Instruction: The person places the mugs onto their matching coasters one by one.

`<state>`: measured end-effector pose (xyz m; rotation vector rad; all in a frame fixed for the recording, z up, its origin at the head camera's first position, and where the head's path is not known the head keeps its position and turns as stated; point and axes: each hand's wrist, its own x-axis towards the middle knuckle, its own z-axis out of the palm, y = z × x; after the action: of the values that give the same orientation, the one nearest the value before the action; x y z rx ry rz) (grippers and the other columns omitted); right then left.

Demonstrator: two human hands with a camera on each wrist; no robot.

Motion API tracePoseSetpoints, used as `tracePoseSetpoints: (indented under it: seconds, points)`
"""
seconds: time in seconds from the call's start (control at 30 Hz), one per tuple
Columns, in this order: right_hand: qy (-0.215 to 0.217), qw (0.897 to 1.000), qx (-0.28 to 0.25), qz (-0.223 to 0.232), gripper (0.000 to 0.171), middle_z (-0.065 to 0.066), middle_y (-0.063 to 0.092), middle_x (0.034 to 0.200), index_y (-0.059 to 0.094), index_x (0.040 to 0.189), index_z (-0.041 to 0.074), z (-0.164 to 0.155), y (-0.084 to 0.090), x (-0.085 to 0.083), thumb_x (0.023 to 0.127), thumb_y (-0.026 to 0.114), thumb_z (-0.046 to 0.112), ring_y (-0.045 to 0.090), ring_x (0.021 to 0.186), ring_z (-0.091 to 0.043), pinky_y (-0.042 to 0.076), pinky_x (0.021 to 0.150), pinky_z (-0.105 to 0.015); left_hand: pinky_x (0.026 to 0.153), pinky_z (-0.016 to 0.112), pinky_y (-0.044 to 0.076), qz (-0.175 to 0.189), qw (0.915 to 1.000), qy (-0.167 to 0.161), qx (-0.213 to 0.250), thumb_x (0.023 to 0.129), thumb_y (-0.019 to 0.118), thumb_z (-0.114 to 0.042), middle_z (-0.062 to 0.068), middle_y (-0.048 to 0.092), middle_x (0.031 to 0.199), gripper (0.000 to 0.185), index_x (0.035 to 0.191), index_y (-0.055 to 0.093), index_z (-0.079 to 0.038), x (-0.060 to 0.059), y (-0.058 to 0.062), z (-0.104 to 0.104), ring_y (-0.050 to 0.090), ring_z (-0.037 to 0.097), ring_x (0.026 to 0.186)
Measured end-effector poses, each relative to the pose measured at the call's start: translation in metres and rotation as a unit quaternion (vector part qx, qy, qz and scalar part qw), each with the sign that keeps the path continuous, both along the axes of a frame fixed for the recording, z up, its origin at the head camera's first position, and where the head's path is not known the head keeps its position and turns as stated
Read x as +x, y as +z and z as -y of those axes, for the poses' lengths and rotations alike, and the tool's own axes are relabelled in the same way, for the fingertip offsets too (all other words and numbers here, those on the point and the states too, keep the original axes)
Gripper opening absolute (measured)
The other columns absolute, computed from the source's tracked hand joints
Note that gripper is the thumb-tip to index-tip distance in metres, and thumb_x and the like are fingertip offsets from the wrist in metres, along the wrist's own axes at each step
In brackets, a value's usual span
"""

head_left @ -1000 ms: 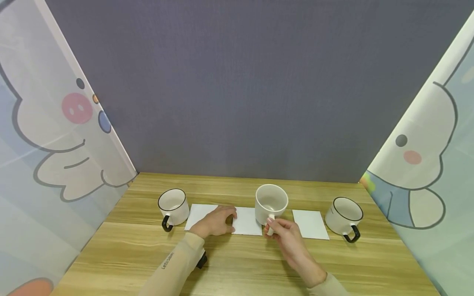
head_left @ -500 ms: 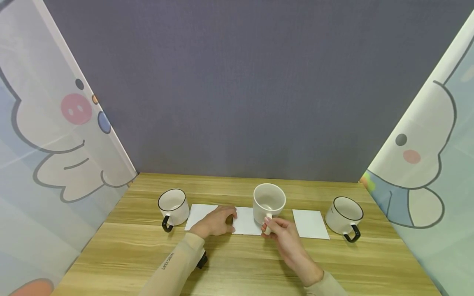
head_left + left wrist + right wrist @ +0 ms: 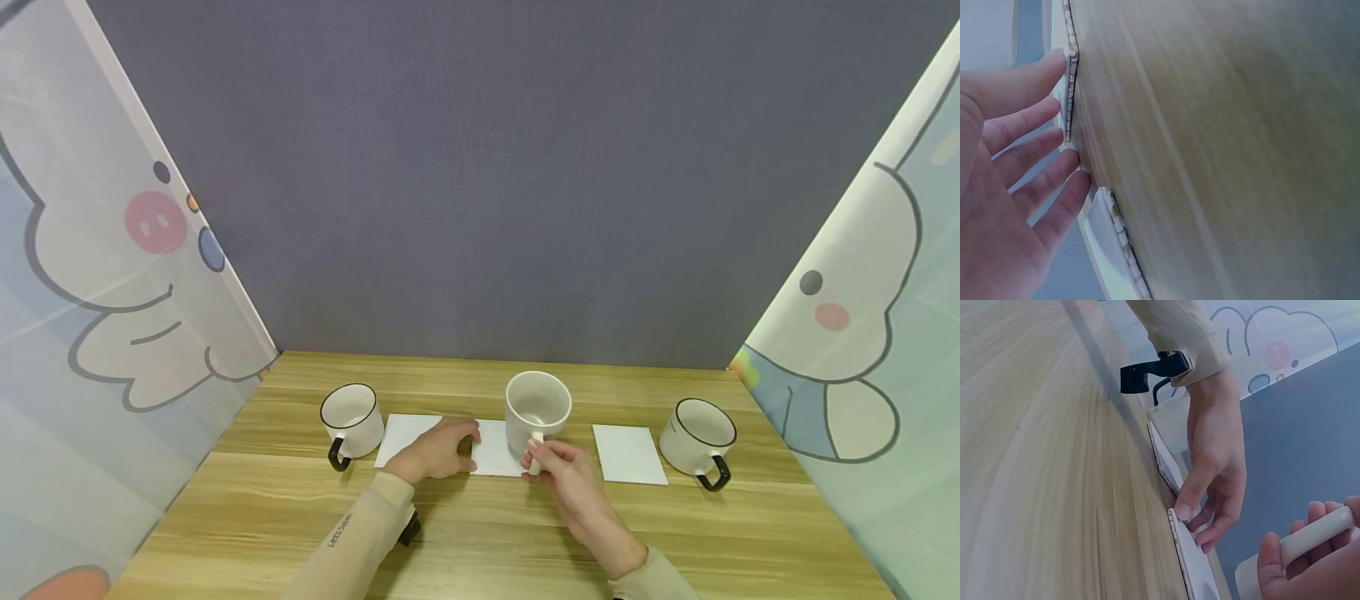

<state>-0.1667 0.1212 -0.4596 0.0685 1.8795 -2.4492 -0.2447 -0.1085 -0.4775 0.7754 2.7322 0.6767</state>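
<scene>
White mug handle [image 3: 1317, 535] fills the right hand's narrow grip [image 3: 581, 493].

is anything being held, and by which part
The right hand holds the all-white mug by its handle; the left hand only touches a white pad.

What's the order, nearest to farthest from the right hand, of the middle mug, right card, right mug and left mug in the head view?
1. Middle mug: held in right hand.
2. Right card: right side.
3. Right mug: past that card.
4. Left mug: far left.
</scene>
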Motion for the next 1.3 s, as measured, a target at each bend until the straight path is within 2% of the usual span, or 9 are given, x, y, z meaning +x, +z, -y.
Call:
tracePoseSetpoints:
  seconds: [0.33,0.63,0.87,1.3]
  points:
    - [0.021,1.0,0.009,-0.001,0.028,-0.008,0.063,0.082,0.066,0.09,-0.014,0.004,0.002,-0.001,0.095,0.069,0.014,0.06,0.083,-0.021,0.057,0.083,-0.043,0.113,0.052,0.038,-0.01,0.9999,-0.003,-0.007,0.087,0.081,-0.019,0.012,0.053,0.147,0.032,0.114,0.065,-0.013,-0.002,-0.003,0.001,0.045,0.037,0.138]
    - [0.039,0.999,0.008,-0.001,0.02,-0.007,0.063,0.081,0.068,0.089,-0.007,0.008,0.004,-0.002,0.097,0.067,0.011,0.059,0.084,-0.02,0.057,0.084,-0.041,0.113,0.051,0.038,-0.011,0.9999,-0.003,-0.01,0.087,0.08,-0.021,0.013,0.053,0.148,0.032,0.115,0.065,-0.014,-0.003,-0.004,0.002,0.045,0.036,0.138]
    - [0.04,0.999,0.001,0.001,0.021,-0.008,0.063,0.082,0.067,0.09,-0.01,0.012,0.006,-0.003,0.097,0.067,0.01,0.058,0.085,-0.021,0.057,0.084,-0.041,0.112,0.053,0.038,-0.002,1.0,0.002,-0.008,0.087,0.081,-0.021,0.013,0.051,0.15,0.033,0.115,0.065,-0.015,-0.003,-0.003,0.001,0.043,0.037,0.139]
    - [0.032,0.999,-0.01,0.006,0.02,-0.008,0.062,0.079,0.068,0.088,-0.009,0.02,0.004,-0.006,0.096,0.068,0.009,0.058,0.084,-0.023,0.057,0.081,-0.04,0.112,0.052,0.039,-0.008,0.9999,0.003,-0.007,0.086,0.081,-0.021,0.013,0.052,0.148,0.033,0.114,0.065,-0.015,-0.003,-0.006,0.0,0.044,0.035,0.138]
